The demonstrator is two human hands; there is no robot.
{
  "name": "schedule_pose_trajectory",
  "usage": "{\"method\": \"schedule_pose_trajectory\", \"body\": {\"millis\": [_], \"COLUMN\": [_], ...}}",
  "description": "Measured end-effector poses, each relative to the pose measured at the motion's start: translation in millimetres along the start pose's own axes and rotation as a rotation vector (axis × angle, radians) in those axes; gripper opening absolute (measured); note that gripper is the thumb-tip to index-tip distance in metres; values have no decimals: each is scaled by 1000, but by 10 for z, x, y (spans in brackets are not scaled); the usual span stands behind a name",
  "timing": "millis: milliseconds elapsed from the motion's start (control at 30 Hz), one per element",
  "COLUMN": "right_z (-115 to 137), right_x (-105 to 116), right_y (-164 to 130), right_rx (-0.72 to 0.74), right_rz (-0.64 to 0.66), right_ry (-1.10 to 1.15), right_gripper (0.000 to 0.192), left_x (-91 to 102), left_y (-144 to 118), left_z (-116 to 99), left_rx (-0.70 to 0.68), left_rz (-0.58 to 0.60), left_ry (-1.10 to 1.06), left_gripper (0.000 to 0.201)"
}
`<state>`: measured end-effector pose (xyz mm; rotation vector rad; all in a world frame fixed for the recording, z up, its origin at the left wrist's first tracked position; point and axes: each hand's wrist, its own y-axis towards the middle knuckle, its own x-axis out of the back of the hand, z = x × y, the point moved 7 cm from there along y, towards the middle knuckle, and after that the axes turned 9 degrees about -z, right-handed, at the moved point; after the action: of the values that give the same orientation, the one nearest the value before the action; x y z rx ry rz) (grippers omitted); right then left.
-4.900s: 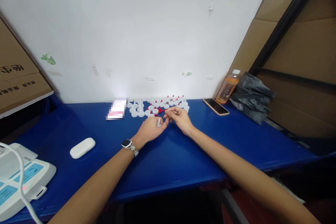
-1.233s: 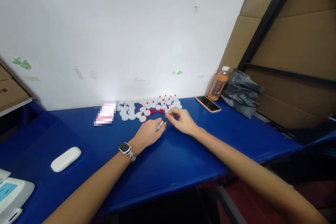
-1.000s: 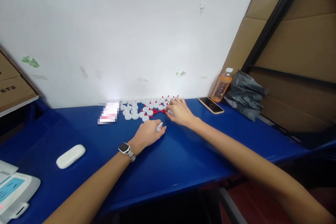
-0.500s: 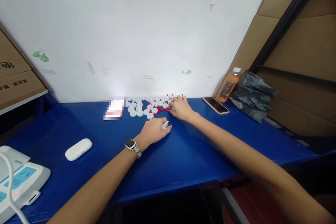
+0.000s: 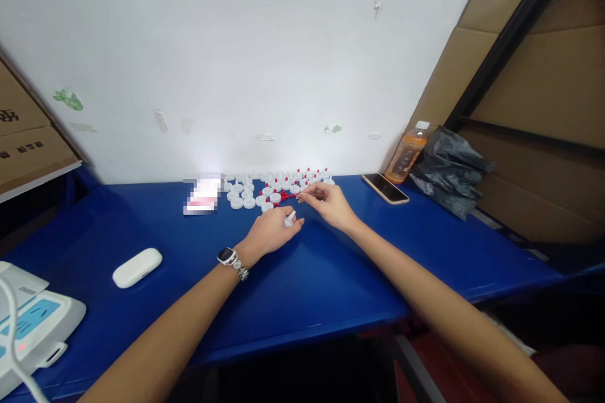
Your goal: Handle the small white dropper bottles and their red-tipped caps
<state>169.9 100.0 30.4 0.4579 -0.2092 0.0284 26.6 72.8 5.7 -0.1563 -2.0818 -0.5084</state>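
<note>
My left hand point(image 5: 273, 230) is closed around a white nozzle cap point(image 5: 290, 219), whose pointed spout sticks up between thumb and forefinger. My right hand point(image 5: 328, 204) pinches at the edge of a small pile of red tip caps point(image 5: 284, 196); a red tip cap shows at its fingertips. Behind both hands stand rows of white nozzle caps point(image 5: 249, 203) on the blue table point(image 5: 331, 283). Those on the right carry red tips, while the ones on the left show plain white. My right fingers partly hide the nearest caps.
A phone point(image 5: 385, 189), an orange drink bottle point(image 5: 407, 154) and a black plastic bag point(image 5: 451, 170) lie to the right. On the left are a white oval case point(image 5: 137, 268), a power strip point(image 5: 57, 321) and a blurred card point(image 5: 203, 195). A white wall point(image 5: 265, 63) rises behind the table.
My right hand has drawn back from among the capped nozzles to the near edge of the red pile, its fingers now pinched. My left hand still holds the white nozzle cap.
</note>
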Motion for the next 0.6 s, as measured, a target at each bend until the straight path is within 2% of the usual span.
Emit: {"method": "schedule_pose_trajectory", "body": {"millis": [133,367,500,600], "right_z": [-64,-198,-140,-107], "right_x": [-48,6,-71,-140], "right_y": [-73,-112,-171,-205], "right_rx": [-104,-196,-169,-206], "right_rz": [9,-137,-64,-6], "right_ry": [160,192,213,287], "right_gripper": [35,34,34,36], "left_x": [0,31,18,7], "left_y": [12,27,23,13], "left_z": [-4,13,7,-16], "left_rx": [-10,9,6,-12], "left_rz": [4,-20,-22,-2], "left_ry": [-40,-99,-39,-13], "left_gripper": [32,36,36,33]}}
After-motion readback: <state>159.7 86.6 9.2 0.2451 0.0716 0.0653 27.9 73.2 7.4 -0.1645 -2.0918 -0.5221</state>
